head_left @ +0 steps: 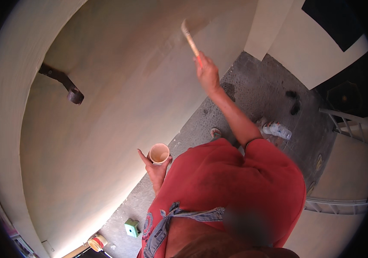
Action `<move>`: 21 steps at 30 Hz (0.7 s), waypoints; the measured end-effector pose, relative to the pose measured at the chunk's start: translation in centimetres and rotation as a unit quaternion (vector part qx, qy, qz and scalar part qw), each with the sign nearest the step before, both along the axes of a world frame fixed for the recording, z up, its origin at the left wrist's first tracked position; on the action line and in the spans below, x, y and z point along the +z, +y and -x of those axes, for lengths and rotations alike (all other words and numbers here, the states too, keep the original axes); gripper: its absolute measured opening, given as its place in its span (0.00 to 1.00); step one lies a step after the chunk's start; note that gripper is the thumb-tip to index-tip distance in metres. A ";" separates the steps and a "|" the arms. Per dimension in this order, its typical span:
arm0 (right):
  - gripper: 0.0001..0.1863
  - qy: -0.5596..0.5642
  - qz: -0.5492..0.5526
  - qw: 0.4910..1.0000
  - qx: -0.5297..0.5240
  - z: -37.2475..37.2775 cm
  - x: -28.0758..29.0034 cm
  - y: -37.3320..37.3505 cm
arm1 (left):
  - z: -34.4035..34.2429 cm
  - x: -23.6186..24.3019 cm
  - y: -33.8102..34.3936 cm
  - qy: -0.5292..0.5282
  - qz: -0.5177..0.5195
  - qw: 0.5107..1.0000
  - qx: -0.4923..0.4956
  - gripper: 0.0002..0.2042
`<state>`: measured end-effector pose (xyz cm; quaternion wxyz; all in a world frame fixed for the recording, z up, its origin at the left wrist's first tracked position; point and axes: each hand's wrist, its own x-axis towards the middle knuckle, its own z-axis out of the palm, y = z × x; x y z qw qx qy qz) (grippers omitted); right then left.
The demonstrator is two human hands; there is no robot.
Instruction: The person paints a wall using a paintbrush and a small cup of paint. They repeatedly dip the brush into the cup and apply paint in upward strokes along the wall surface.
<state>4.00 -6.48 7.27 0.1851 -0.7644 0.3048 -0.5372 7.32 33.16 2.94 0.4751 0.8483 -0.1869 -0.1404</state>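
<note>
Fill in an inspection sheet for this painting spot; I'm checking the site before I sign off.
Surface: the wall is pale and smooth, with a dark metal bracket sticking out.
Job's things: a paintbrush with its bristles on the wall; a small cup of pale paint.
Clutter: a plastic bottle, a green box and a tape roll lie on the floor.
Hands: the right hand grips the brush; the left hand holds the cup.
Cables: nothing seen.
Surroundings: a white railing at right.
</note>
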 end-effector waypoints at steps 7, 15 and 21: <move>0.19 -0.020 -0.016 0.989 0.144 0.0 -0.6 11.7 | -1.5 -1.6 1.9 -0.008 -0.018 0.999 -0.028 0.67; 0.17 -0.064 -0.034 0.961 0.265 1.1 -1.4 15.6 | -1.9 -1.7 2.3 -0.009 -0.012 0.999 -0.041 0.65; 0.13 -0.089 -0.177 0.967 0.163 5.2 -4.3 4.2 | -0.8 -1.8 2.3 -0.005 -0.003 1.000 -0.016 0.67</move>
